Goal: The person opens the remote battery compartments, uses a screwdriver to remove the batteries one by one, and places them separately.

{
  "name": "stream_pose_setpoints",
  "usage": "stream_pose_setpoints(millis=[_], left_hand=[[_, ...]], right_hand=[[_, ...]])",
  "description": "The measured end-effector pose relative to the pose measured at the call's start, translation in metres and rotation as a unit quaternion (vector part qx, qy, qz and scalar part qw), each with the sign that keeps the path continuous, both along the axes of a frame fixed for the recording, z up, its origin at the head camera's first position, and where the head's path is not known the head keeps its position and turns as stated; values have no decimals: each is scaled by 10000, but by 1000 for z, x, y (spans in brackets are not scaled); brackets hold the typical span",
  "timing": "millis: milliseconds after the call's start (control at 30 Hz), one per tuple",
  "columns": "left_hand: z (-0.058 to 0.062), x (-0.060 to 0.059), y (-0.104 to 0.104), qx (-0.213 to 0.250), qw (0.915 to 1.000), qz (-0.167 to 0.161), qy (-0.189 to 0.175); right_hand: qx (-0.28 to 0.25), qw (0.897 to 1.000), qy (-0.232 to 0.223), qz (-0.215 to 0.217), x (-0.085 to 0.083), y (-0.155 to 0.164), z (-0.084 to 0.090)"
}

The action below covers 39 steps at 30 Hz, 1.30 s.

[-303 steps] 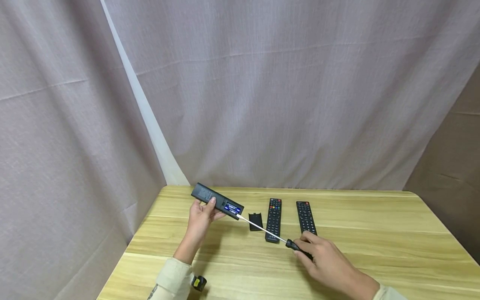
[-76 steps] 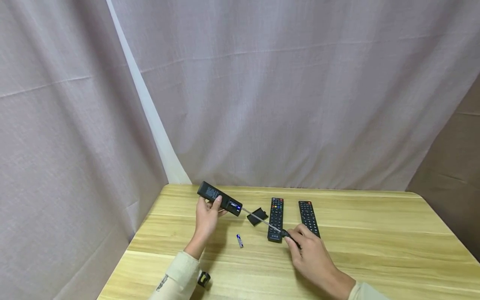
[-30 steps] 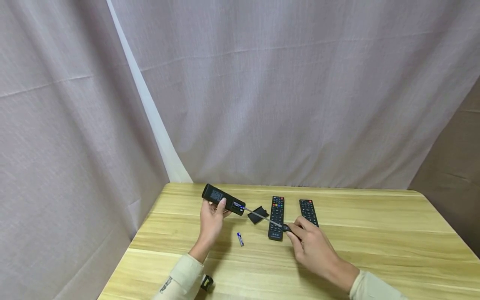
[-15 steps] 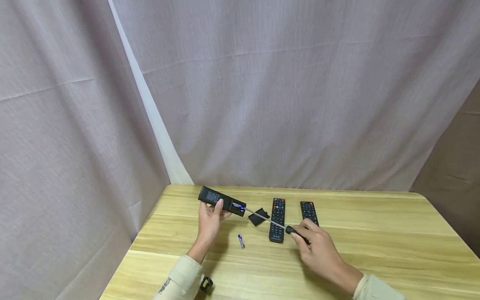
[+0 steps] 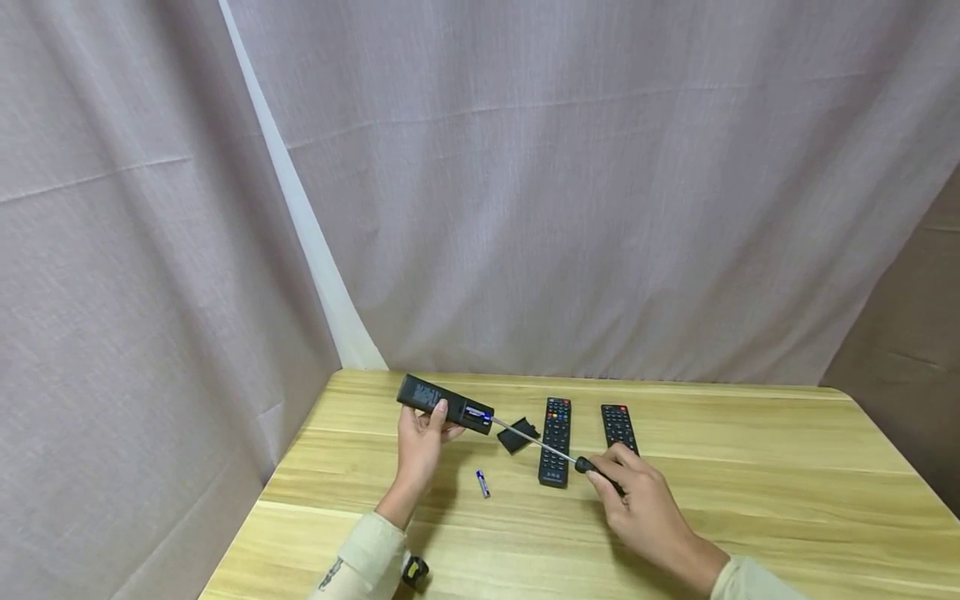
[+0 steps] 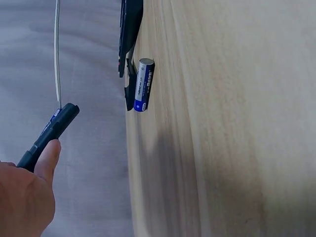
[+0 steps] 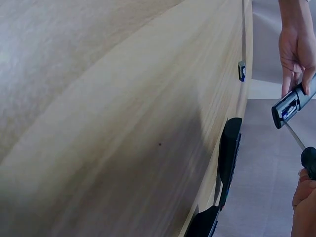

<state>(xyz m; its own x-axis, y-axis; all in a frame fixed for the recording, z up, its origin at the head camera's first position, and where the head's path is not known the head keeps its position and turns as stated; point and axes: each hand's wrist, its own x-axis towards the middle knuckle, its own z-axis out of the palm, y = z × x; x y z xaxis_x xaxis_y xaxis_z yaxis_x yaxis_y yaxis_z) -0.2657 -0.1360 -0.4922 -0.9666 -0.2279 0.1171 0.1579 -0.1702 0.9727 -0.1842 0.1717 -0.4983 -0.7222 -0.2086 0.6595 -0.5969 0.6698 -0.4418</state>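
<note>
My left hand (image 5: 418, 446) grips a black remote control (image 5: 427, 394) with its back turned up, thumb across the casing. Its battery bay is uncovered, and a blue battery (image 5: 476, 412) lies inside. In my right hand (image 5: 647, 504) is a screwdriver (image 5: 540, 442) with a black handle and a long metal shaft. The shaft's tip meets the end of the battery bay, which the right wrist view also shows. A second blue and silver battery (image 5: 483, 483) lies on the table below the remote; the left wrist view shows this loose battery (image 6: 144, 85) up close.
On the wooden table (image 5: 750, 467) lie the black battery cover (image 5: 517, 435), a remote with coloured buttons (image 5: 554, 442) and another remote (image 5: 618, 427), partly behind my right hand. A black and yellow object (image 5: 414, 571) is beside the left sleeve. Grey curtains (image 5: 562, 208) hang behind.
Ten seconds ago two batteries sat in the remote; one now lies on the table, and the cover has turned. Lately the screwdriver and right hand have shifted slightly right and down.
</note>
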Motion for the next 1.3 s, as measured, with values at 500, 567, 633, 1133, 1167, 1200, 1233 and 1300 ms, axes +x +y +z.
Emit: stream_pose_setpoints(millis=[500,567,633,1133,1167,1200,1233,1300], left_hand=[[-3,-1,-4,428,9990,-74,-123],[-2,-1,-4,422,9990,-49,-135],[-1,-1,-4,420,9990,-35,-131],[-5,-4,2,-88,9999,92,-89],[-5,-4,2,-131,9998,78,-134],[-5,-4,2,-172,9997,59,-171],[-6,-5,2,-213,9995,43,-211],[-7,-5,1,-283,9991,36,-308]], right_hand=[[73,9984,525,185,-4,4,-7],[36,9983,546,202,-3,3,-8],[10,9982,554,215,-3,3,-8],[161,9990,401,82,0,-1,-11],[172,9993,344,41,1,-1,-11],[183,9995,266,-3,2,-2,-11],[188,9997,167,-46,2,-2,-11],[206,9997,-76,-117,4,-3,-11]])
